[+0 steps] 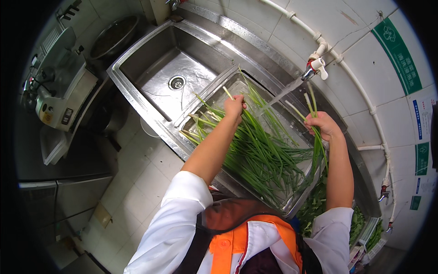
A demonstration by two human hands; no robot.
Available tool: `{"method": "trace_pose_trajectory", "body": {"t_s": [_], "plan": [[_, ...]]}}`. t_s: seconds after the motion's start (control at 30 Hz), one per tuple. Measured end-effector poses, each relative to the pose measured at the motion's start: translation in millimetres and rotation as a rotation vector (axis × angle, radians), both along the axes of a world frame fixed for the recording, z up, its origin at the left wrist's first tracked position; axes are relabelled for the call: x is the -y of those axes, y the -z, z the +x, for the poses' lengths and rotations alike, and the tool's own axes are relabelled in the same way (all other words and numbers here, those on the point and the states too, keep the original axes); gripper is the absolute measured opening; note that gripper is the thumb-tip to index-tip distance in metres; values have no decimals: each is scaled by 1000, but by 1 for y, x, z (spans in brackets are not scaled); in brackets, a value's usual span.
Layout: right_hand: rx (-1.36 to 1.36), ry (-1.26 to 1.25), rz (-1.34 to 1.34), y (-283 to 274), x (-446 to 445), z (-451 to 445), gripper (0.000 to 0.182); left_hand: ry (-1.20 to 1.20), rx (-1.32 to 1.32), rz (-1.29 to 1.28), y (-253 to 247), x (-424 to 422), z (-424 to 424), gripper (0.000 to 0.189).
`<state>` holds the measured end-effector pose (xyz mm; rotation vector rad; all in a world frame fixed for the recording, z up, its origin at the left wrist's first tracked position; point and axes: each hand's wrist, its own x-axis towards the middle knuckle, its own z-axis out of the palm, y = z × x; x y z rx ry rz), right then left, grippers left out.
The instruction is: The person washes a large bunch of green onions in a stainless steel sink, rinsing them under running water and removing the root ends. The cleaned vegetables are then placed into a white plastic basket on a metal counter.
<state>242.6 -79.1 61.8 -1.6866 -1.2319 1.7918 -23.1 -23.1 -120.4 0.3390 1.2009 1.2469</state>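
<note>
My left hand (pixel 234 107) grips a green onion stalk (pixel 227 92) near its pale end, above a large heap of green onions (pixel 263 147). The heap lies in a rectangular metal tray (pixel 291 202) set across the sink. In my right hand (pixel 321 125) is a small bunch of green onions (pixel 310 99), pale ends up and green leaves hanging down over the tray's right side. Water (pixel 282 94) streams from an open tap (pixel 311 68) on the wall and falls into the tray between my hands.
Left of the tray is a steel sink basin (pixel 178 65) with a drain (pixel 177 83). Leafy greens (pixel 313 209) lie at the lower right, near a plastic basket (pixel 371 229). A white pipe (pixel 356 82) runs along the tiled wall. A machine (pixel 61 106) stands at the left.
</note>
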Motion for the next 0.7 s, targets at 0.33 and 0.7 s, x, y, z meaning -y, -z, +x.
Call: {"method": "trace_pose_trajectory", "body": {"t_s": [0.33,0.7], "plan": [[-60,-19,100,55,-20,-49,8,190,204,-15,-8,20,30,23],[123,16,224,71,-28,-87,19,242,509,303,-48,29,45,19]]}}
